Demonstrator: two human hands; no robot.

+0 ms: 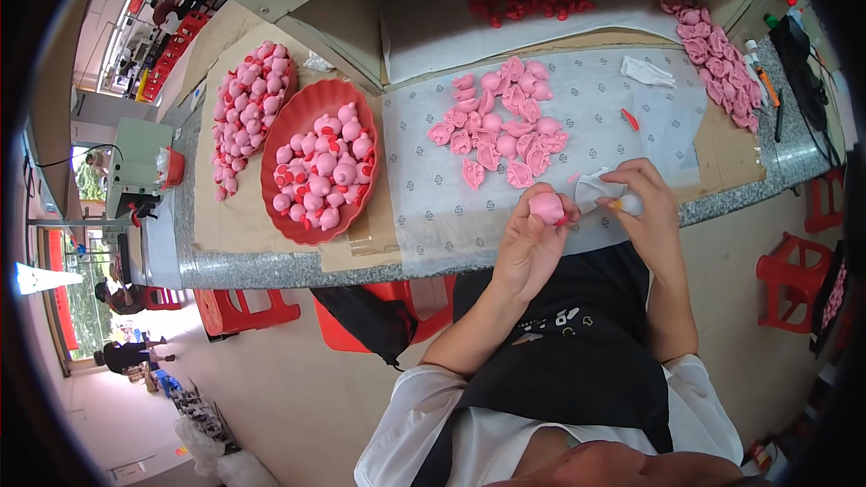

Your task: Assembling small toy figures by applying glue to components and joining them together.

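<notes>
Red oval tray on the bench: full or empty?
Full. The red tray is heaped with pink toy figures with red parts, covering nearly all its floor; only the rim shows.

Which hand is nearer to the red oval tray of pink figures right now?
Left. The left hand, holding a pink figure, sits just right of the red oval tray. The right hand, holding a small white tube, is farther right again.

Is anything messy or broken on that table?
Nothing looks broken or spilled. The left hand holds a pink toy, the right hand a small white bottle. One small red piece lies alone on the white sheet, apart from the pink shells.
</notes>
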